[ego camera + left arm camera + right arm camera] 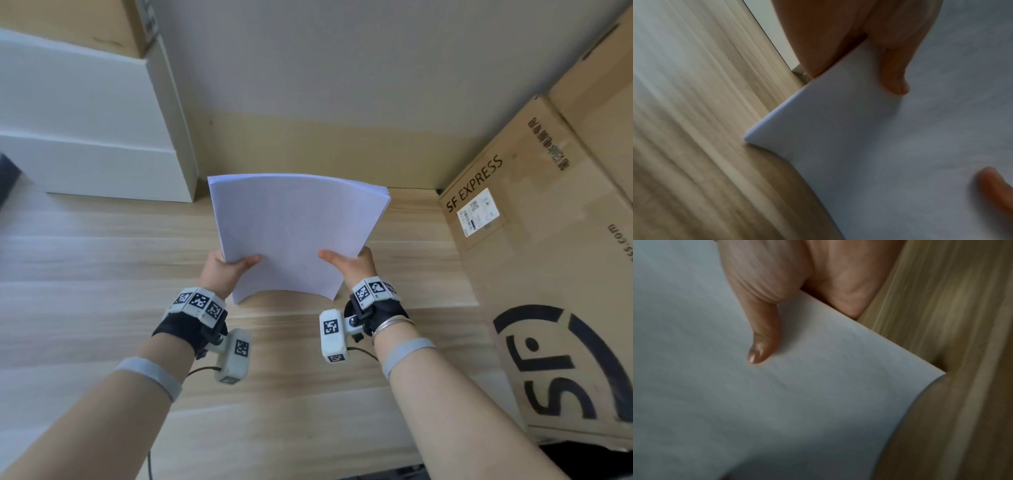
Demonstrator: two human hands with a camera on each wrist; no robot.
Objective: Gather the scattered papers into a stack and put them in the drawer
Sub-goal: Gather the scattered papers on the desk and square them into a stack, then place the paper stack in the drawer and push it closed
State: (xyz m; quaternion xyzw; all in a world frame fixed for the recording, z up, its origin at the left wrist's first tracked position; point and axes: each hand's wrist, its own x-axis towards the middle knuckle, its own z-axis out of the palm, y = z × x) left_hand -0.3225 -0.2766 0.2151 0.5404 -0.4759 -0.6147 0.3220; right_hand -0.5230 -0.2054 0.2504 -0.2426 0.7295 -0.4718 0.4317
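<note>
- Paper stack is held up above the wooden surface, bowed so that its middle arches and its near edge curves.
- The left hand grips the near left corner of the stack, thumb on top and the fingers hidden under the sheets.
- The right hand grips the near right corner in the same way, thumb on the top sheet.
- The head view alone shows the surroundings: a white cabinet at the far left on the surface, and a cardboard box printed "SF EXPRESS" at the right.
- The head view also shows the wrist cameras with black-and-white markers on both forearms.
- The left wrist view shows the left thumb pressing on the paper near the corner, and at the lower right the tip of the other thumb.
- The right wrist view shows the right thumb lying flat on the top sheet, with the palm behind the edge of the stack; the wood grain beside it is blurred.
- I cannot tell from any view which part of the cabinet is a drawer.
</note>
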